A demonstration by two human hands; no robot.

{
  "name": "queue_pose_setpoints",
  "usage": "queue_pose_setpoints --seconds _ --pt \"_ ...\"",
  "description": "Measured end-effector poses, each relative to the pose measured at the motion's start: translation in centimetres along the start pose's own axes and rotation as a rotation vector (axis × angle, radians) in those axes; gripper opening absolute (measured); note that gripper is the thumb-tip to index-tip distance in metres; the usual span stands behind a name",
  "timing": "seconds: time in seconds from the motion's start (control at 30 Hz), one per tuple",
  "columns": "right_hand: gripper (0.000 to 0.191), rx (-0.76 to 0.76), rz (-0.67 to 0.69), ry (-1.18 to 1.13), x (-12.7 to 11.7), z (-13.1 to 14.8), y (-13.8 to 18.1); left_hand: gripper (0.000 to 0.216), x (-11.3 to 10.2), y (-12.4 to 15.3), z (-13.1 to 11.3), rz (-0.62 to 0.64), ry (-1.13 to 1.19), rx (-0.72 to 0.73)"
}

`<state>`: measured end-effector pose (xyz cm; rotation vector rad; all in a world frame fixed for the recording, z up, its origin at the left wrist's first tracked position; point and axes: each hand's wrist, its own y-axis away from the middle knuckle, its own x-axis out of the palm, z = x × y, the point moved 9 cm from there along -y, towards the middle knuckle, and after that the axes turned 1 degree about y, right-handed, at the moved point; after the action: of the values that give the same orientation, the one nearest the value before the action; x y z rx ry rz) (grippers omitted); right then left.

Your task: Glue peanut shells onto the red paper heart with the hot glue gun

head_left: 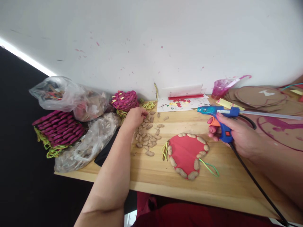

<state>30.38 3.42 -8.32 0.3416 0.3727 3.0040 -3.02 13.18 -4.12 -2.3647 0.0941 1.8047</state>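
Observation:
My right hand (233, 134) grips a blue hot glue gun (216, 115), nozzle pointing left, a clear glue stick jutting out behind it. Its black cord (254, 181) runs down to the lower right. Below the nozzle lies a red paper shape (186, 151) edged with glued peanut shells and green-yellow threads. My left hand (135, 117) reaches into a loose pile of peanut shells (147, 135) on the wooden table (165, 186); its fingers are curled over the shells, and whether it holds one is hidden.
Against the white wall sit clear plastic bags (71, 97), pink woven pieces (59, 129) (125, 100), a sheet with star stickers (181, 103), a pink cup (219, 88) and a stack of brown cardboard circles (260, 97). A black cloth (104, 154) lies by my left forearm.

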Motion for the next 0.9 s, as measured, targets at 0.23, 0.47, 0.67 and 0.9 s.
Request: queue_pose_setpoints --seconds 0.23,0.47,0.67,0.9 --pt "0.040 -0.011 -0.007 0.009 0.0 0.1 0.1 0.025 -0.1 -0.2 -0.3 -0.087 0.015 0.008" --pt "0.042 -0.011 0.010 0.015 0.1 0.2 0.1 0.022 0.4 -0.3 1.3 -0.065 0.137 -0.078" --pt "0.044 0.016 -0.007 0.064 0.2 0.3 0.4 0.016 0.4 -0.5 2.5 -0.098 0.111 -0.142" --pt "0.047 0.006 -0.025 0.022 0.4 0.5 0.3 0.028 -2.7 0.6 2.8 -0.233 0.012 -0.196"
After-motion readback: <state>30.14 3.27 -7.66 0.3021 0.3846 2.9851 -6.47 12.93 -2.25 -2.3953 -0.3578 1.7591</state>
